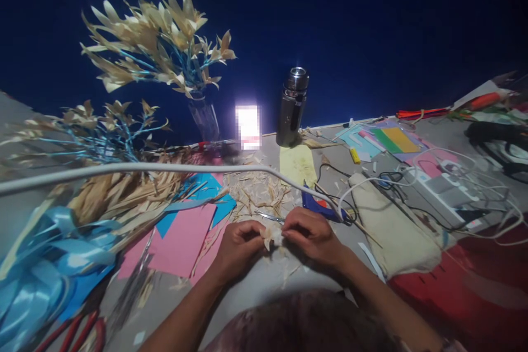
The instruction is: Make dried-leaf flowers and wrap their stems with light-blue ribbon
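Note:
Between my two hands, near the middle of the head view, is a small cream flower (pixel 268 237) that looks made of dried husk. My left hand (pixel 243 239) pinches it between thumb and fingertips. Just to its right, my right hand (pixel 309 234) has its fingers pressed together close to a whitish tuft; what they hold, if anything, is too small to make out. Beyond my fingertips lie silver scissors (pixel 268 216), partly hidden by the right hand. A blue glue gun (pixel 319 206) rests past my right hand.
Pink paper (pixel 181 236), blue ribbon (pixel 53 264) and husk strips (pixel 132 192) lie at left. Behind stand a glass vase (pixel 205 118) of husk flowers and a flask (pixel 292 107). A white cable (pixel 165 168) crosses the view. A power strip (pixel 445 192) and beige cloth (pixel 391 231) are right.

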Available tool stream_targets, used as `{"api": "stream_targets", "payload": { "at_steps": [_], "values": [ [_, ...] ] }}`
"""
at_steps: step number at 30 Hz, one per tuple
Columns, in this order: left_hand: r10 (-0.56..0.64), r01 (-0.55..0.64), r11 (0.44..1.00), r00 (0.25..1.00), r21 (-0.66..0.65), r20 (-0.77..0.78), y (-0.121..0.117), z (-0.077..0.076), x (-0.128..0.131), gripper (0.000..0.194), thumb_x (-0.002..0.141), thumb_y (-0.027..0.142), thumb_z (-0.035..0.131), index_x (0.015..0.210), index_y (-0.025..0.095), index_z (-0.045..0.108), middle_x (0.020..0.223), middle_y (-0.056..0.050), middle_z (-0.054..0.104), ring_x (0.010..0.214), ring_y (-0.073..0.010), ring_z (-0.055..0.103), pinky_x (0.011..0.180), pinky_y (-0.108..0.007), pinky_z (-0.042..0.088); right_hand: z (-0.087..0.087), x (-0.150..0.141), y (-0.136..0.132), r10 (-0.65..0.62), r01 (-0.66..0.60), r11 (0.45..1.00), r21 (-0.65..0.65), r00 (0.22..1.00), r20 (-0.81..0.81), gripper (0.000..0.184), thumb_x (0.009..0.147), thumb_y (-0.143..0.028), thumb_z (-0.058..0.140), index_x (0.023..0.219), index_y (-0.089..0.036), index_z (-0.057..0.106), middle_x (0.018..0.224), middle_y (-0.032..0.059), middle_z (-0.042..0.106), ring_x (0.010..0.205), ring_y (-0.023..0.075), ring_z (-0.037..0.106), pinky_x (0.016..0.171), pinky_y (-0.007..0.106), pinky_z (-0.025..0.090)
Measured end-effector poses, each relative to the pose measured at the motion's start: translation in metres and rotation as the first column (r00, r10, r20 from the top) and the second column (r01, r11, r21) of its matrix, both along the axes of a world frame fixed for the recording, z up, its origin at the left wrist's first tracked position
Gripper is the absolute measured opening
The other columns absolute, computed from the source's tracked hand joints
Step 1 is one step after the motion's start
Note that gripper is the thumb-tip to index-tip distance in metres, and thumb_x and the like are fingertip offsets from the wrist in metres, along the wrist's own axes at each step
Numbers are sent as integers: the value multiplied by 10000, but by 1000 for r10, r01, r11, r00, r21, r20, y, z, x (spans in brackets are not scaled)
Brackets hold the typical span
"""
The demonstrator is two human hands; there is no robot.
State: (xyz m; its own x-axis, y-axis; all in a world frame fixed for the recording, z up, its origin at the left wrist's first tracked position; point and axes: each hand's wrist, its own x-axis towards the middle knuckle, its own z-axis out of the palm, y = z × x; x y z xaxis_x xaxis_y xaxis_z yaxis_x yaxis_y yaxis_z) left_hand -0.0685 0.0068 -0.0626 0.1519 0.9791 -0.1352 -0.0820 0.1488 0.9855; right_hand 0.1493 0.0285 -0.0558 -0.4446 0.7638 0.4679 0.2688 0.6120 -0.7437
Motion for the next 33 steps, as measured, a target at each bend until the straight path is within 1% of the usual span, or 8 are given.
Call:
{"api": "stream_targets", "payload": {
  "at_steps": [4,7,9,11,14,23,27,33],
  "values": [
    [25,-24,998,1000,-58,15,0,-1,1,90,708,165,775,621,155,759,584,-51,724,550,-177,670,579,-273,538,2,18,5,-171,166,985,47,975,142,119,974,-192,607,870,-211,661,815,43,690,763,196,648,711,316,492],
    [88,-82,991,995,-102,55,0,4,2,139,686,210,801,577,149,738,544,-51,691,511,-184,652,560,-306,554,-1,41,10,-339,312,941,132,883,324,100,970,-211,593,917,-206,678,903,81,711,853,240,660,787,357,507],
    [132,-122,984,988,-132,77,1,8,3,137,648,217,822,566,149,736,540,-47,681,488,-176,631,524,-303,548,-7,58,12,-405,351,914,203,819,407,102,941,-220,613,988,-188,697,1009,122,715,951,281,661,855,397,517],
    [159,-146,979,984,-144,82,1,11,4,128,619,213,833,561,148,740,550,-50,684,489,-167,621,510,-294,545,-14,73,12,-417,357,909,216,766,488,207,908,-226,638,1094,-159,698,1114,160,705,1039,318,643,920,444,515],
    [170,-154,977,981,-146,98,3,14,5,143,603,232,848,554,150,742,546,-54,682,482,-163,611,499,-293,545,-21,86,10,-378,354,920,167,694,612,337,884,-205,649,1212,-128,672,1202,182,683,1101,334,613,966,471,504],
    [204,-184,970,972,-160,117,4,14,4,174,603,281,880,590,156,760,502,-44,661,469,-159,593,510,-299,539,-17,80,14,-367,349,918,186,576,730,452,850,-131,618,1298,-87,655,1284,227,637,1141,373,584,1005,504,486],
    [229,-209,963,967,-168,114,5,16,5,200,593,281,889,569,153,737,502,-43,652,487,-161,591,514,-288,519,-13,80,17,-336,355,925,137,592,733,431,852,-146,628,1280,-121,664,1257,201,637,1132,357,585,981,475,493],
    [270,-251,954,957,-166,106,5,3,-1,233,648,299,891,618,142,721,560,-51,671,551,-172,632,533,-266,495,-11,95,26,-287,387,921,-49,757,588,313,820,-217,625,1123,-149,667,1128,151,681,1056,321,621,962,471,497]
  ]
}}
